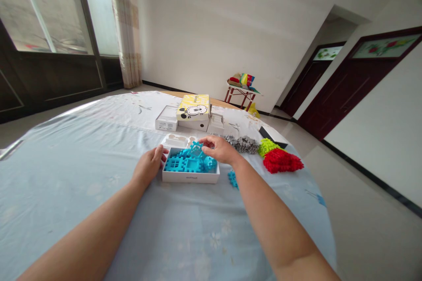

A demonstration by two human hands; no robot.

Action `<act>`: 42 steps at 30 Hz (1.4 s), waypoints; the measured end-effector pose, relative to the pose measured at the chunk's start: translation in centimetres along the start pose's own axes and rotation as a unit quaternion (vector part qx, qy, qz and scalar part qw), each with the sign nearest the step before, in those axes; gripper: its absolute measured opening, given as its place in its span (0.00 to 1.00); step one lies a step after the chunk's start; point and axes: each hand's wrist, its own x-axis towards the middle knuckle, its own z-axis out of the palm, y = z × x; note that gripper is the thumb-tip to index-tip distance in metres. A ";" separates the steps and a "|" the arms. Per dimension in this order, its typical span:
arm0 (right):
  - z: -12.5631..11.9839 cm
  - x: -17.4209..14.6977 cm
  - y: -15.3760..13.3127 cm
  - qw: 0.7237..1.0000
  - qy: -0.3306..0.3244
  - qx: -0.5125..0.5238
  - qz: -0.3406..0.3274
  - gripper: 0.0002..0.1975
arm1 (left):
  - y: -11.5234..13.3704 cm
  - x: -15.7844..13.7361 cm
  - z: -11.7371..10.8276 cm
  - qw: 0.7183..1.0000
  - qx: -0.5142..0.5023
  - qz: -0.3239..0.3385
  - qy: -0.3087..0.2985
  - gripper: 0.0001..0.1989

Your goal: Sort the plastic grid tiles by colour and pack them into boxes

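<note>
A shallow white box (191, 178) sits on the table in front of me, filled with blue interlocking plastic blocks (178, 164). My left hand (152, 162) grips the box at its left wall, fingers curled against the rim. Over the box's far right part, my right hand (219, 147) has its fingers closed on a blue block (197, 148) that tilts up above the others. My fingers partly cover that block's right side. Outside the box, another blue piece (233, 179) lies on the cloth, partly hidden by my right forearm.
Grey blocks (247, 144), yellow-green blocks (268, 145) and a red pile (282, 161) lie to the right, near a dark-topped box (273, 135). Behind stand a yellow cartoon box (194, 107) and a white tray (166, 119). A pale blue cloth (184, 228) covers the round table.
</note>
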 end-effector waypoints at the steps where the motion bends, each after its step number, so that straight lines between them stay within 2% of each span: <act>1: -0.1 0.0 0.0 1.000 0.003 0.000 0.003 0.13 | 0.0 0.0 0.0 1.000 -0.002 -0.001 0.001 0.28; 8: -0.3 0.0 -0.5 0.999 0.053 -0.010 0.008 0.12 | 0.1 -0.1 0.0 1.000 0.001 0.001 0.003 0.27; 18: 0.2 -0.4 -0.7 0.999 0.016 -0.032 -0.010 0.11 | 0.0 0.0 0.0 1.000 0.002 -0.001 0.002 0.28; 24: 0.7 -0.1 -0.5 0.994 0.080 -0.073 -0.033 0.11 | 0.1 -0.1 0.0 1.000 0.002 -0.002 0.000 0.29; 30: 1.1 -0.1 -0.8 0.996 0.019 -0.078 -0.039 0.11 | 0.0 0.0 0.0 1.000 0.003 -0.004 0.003 0.28; 33: 1.1 -0.2 -0.6 0.996 0.025 -0.071 -0.040 0.12 | 0.0 0.1 0.0 1.000 0.002 -0.004 0.008 0.28; 39: -1.1 -2.1 0.5 0.994 0.079 -0.070 -0.009 0.13 | 0.0 0.1 0.0 1.000 0.003 -0.009 0.003 0.28; 42: -2.7 -4.2 2.0 0.993 0.078 -0.070 0.045 0.13 | 0.1 0.1 0.0 1.000 0.007 -0.012 0.002 0.27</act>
